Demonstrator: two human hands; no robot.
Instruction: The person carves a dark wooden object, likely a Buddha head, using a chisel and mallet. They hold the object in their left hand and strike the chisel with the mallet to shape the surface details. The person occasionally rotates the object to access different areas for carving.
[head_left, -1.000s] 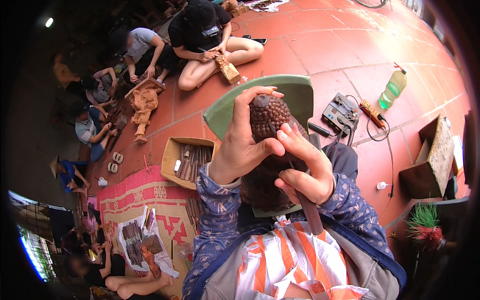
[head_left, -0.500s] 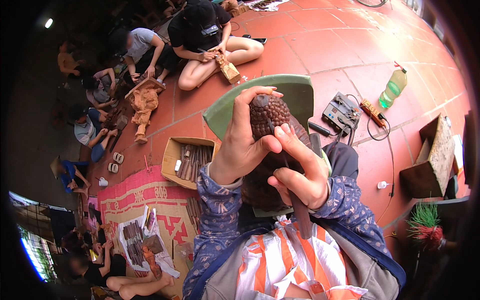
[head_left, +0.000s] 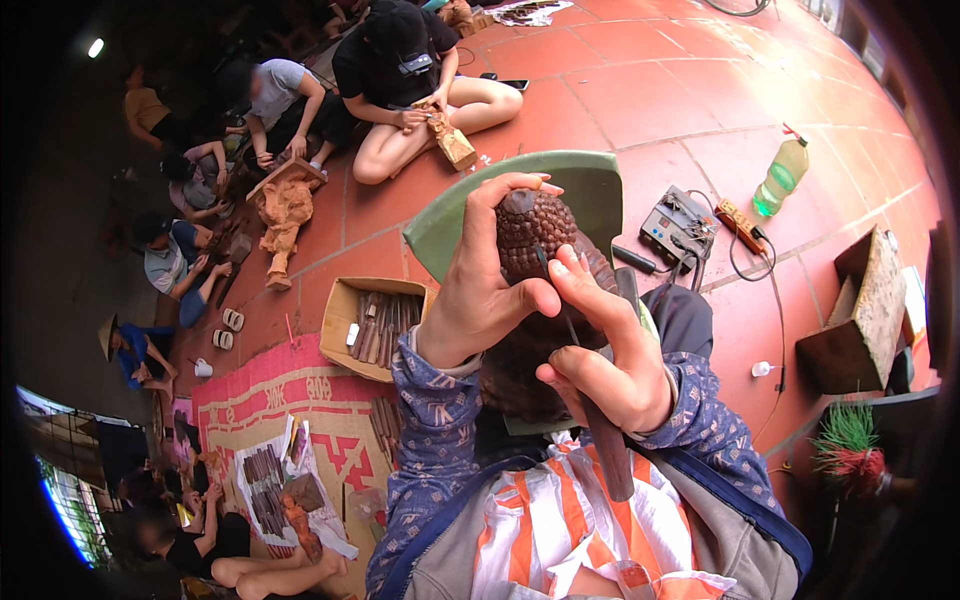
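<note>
A dark brown carved wooden head (head_left: 522, 238), covered in rows of small round knobs, stands in front of me. My left hand (head_left: 462, 285) curls around its left side and top, with the thumb pointing toward the tool. My right hand (head_left: 625, 372) is closed around a carving chisel (head_left: 608, 460). The wooden handle slants down toward my striped shirt, while the thin blade runs up between my fingers to the knobs. Both hands hide much of the carving's lower part.
A curved green plastic piece (head_left: 450, 215) stands behind the carving. To the left are a cardboard box of chisels (head_left: 337, 322) and a patterned mat (head_left: 225, 393). On the right lie a grey control box (head_left: 672, 228), a power strip (head_left: 738, 222) and a green bottle (head_left: 782, 178). Several people carve nearby.
My right hand and the chisel have drawn slightly down and right, the handle's end now lower. The left hand keeps its hold on the carved head.
</note>
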